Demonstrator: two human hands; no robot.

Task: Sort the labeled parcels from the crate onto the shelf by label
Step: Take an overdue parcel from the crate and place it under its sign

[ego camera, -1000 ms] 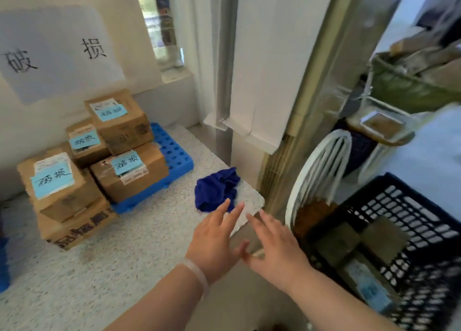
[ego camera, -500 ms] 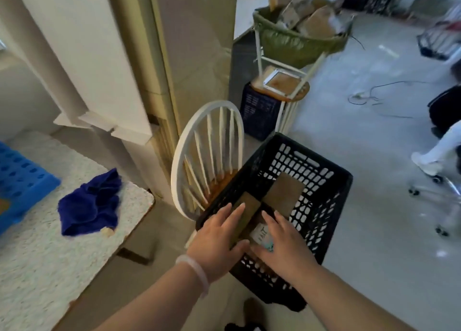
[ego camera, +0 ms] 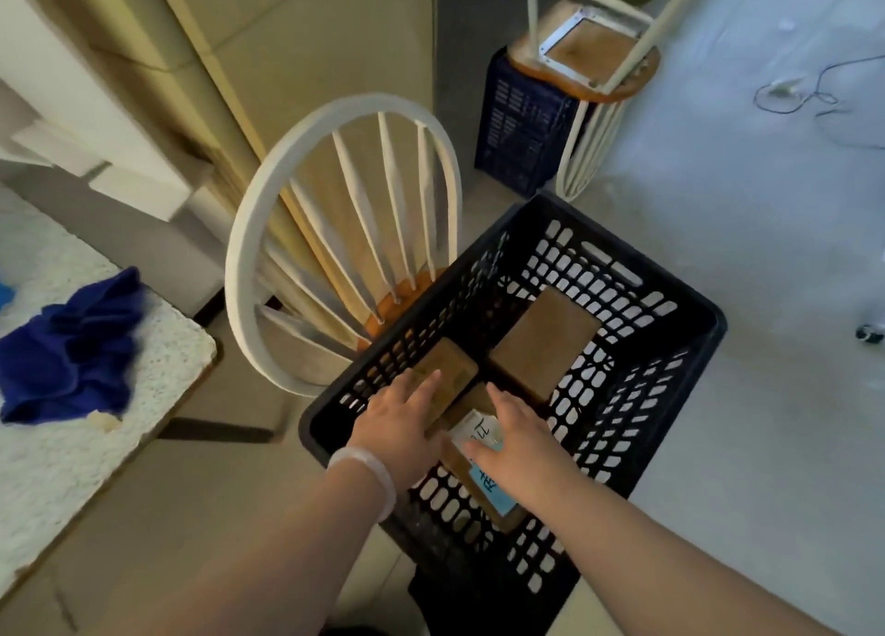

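The fingers (ego camera: 427,385) of the left hand (ego camera: 400,420) are held straight and close together, palm down, over a small brown parcel (ego camera: 452,372); whether it is actually touched cannot be told. The fingers (ego camera: 500,403) of the right hand (ego camera: 519,441) are likewise extended and only slightly spread, above the labelled parcel (ego camera: 456,463), whose blue label (ego camera: 488,487) is seen just beside the thumb. Nothing is gripped by either hand.

Both parcels, and a third parcel (ego camera: 541,343) further in, are lying flat on the floor of the black crate (ego camera: 670,300). They are judged to be light, stiff cardboard boxes, not slippery, though corners could be crushed by a hard pinch. The labelled parcel is best taken across its two long edges, thumb on one and fingers on the other, with the label kept upward so it can be read. Since it sits against the near wall, little room is left for fingers on that side.

Both forearms are reached forward and down over the near rim, side by side, with the wrists dipped; a pale band (ego camera: 365,468) is worn on the left wrist
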